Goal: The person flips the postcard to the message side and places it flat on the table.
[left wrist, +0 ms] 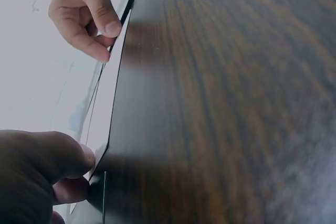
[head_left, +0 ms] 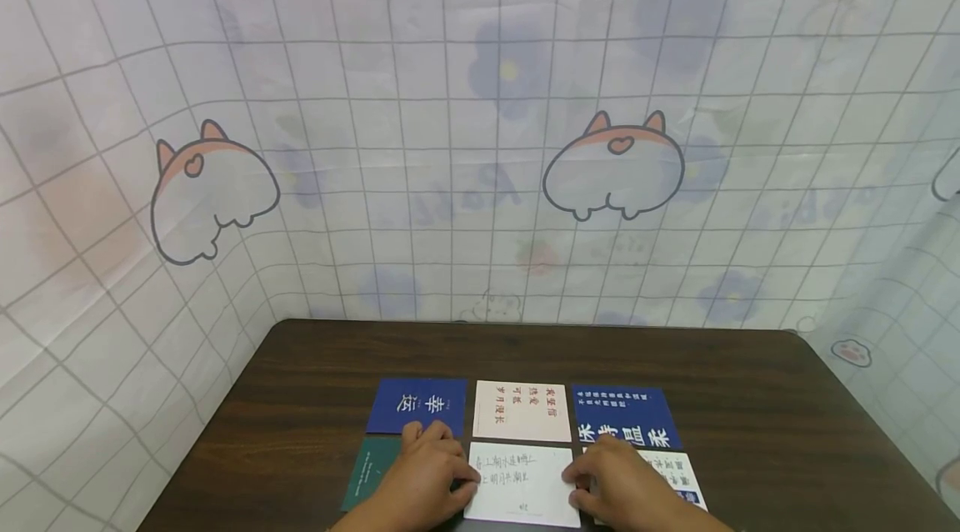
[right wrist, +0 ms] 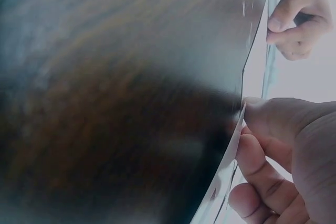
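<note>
1) I see the white card (head_left: 522,494) in the middle of the near row on the tabletop (head_left: 750,399); the left hand (head_left: 429,478) pinches its left edge, the right hand (head_left: 626,482) its right edge, thumb and fingers closed in on both sides
2) Already laid beyond it I count the dark blue card (head_left: 390,415), pink card (head_left: 522,415) and bright blue card (head_left: 652,415); beside it, the green card (head_left: 369,465) and blue-marked card (head_left: 681,469)
3) I judge the two rows nearly complete; only releasing the white card seems left; whether it lies fully flat, I cannot tell

Sheeted booth: printed sheets (head_left: 420,132) around table (head_left: 300,407)
</note>
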The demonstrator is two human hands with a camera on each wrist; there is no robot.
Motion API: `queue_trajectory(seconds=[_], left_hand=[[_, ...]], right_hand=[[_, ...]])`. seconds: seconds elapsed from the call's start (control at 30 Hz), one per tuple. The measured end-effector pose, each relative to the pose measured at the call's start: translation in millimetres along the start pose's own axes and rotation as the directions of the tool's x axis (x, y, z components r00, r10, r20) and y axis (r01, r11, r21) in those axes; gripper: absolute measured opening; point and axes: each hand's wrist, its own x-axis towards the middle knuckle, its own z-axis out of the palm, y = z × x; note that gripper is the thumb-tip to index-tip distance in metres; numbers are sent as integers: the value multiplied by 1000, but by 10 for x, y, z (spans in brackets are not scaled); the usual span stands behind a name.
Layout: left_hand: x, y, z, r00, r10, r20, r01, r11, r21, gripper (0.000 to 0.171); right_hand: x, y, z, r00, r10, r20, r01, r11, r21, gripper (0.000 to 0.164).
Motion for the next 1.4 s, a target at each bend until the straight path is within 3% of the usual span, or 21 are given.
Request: queue_trajectory(seconds=[0.17,0.4,0.67,1.0,1.27,1.4], left_hand=[[-2,-7,-5,1000,18,-13,-18,1000,-6,3],[17,0,-9,998,54,-14,-54,998,-37,4],[73,30,2,998,23,52,-19,997,-81,14],[143,92,1,998,62,1,-61,994,-92,18],[233,163,16,997,41,73,-33,994,-108,23],[254,196,26,994,25,108,-11,992,-127,24]], right_hand=[[-14,2,-9,999,28,-35,-27,999,25,14],[-60,56,-29,990,-7,-141,6,1000,-7,19],[-109,89,-82,992,72,-99,-74,997,-11,27],[-180,189,-98,985,43,-165,-54,997,-61,37],[-219,213,-160,988,122,-94,-128,990,-59,41],[-259,253,-172,986,123,-115,-130,990,-62,41]])
